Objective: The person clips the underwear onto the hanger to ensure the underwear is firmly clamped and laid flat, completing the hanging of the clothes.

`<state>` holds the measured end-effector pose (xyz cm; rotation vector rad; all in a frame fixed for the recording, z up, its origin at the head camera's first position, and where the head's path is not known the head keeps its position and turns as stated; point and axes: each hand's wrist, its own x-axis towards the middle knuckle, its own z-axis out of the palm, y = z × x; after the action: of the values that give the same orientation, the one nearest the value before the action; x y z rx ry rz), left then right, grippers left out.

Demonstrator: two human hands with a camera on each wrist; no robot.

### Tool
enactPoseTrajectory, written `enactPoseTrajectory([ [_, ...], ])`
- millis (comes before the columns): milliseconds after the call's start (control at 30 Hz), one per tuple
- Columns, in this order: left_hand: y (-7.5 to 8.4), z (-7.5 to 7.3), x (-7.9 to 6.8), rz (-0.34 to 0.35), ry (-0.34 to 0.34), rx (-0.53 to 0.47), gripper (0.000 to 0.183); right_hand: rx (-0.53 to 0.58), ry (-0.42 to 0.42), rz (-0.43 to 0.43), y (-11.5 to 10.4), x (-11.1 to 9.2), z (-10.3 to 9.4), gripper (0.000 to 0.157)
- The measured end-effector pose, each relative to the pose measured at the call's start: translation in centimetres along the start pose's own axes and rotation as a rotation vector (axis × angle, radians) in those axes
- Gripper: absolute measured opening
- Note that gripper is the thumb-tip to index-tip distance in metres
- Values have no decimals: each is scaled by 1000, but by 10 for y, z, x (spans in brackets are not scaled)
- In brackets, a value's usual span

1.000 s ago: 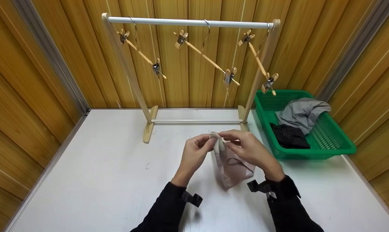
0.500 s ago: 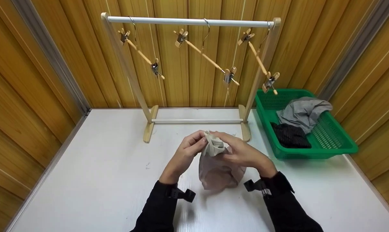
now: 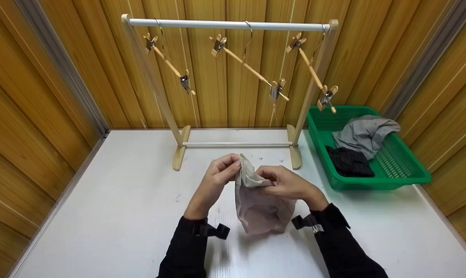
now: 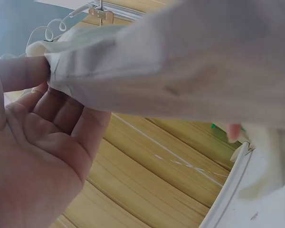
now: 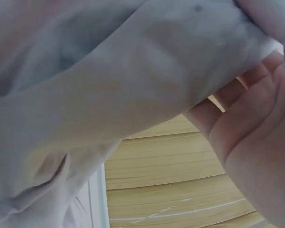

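A small pale pink garment [image 3: 261, 214] with a whitish upper edge hangs between the hands over the white table; its exact kind is hard to tell. Thumb and fingers of my left hand [image 3: 216, 178] pinch the top left corner of that edge. The right hand [image 3: 290, 186] grips the edge on the other side, with some fingertips hidden by folds. In the left wrist view, cloth [image 4: 180, 80] stretches away from the pinching left hand [image 4: 42, 142]. The right wrist view has the garment [image 5: 114, 95] filling the upper left, held by the right hand [image 5: 259, 128].
Behind the hands stands a wooden rack with a white rail [image 3: 202, 24], where three clip hangers [image 3: 246, 67] hang. A green basket [image 3: 387, 180] at the right holds a grey cloth [image 3: 362, 133] and a black striped cloth [image 3: 348, 161]. Wood-look panels surround the white table [image 3: 113, 216].
The hands were close together at the garment's top and have moved apart, the left one going left. The garment has shifted left, and its edge is more spread out.
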<state>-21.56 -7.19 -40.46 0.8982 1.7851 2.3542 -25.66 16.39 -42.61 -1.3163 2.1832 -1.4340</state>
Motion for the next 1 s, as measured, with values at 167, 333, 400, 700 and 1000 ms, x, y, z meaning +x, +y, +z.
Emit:
enactPoseTrajectory([
  [167, 6, -2, -2, 2, 46, -29, 14, 7, -81, -92, -4, -3, -5, 12],
  [333, 11, -1, -4, 5, 86, -34, 14, 161, -185, -173, -7, -4, -8, 9],
  [400, 13, 0, -4, 3, 98, -21, 15, 210, -203, -170, -7, -5, -8, 9],
  [700, 8, -1, 2, -62, 220, 43, 24, 191, -93, 10, -9, -4, -4, 15],
  [1000, -15, -14, 8, -217, 332, 256, 37, 99, 25, 143, -6, -1, -2, 19],
])
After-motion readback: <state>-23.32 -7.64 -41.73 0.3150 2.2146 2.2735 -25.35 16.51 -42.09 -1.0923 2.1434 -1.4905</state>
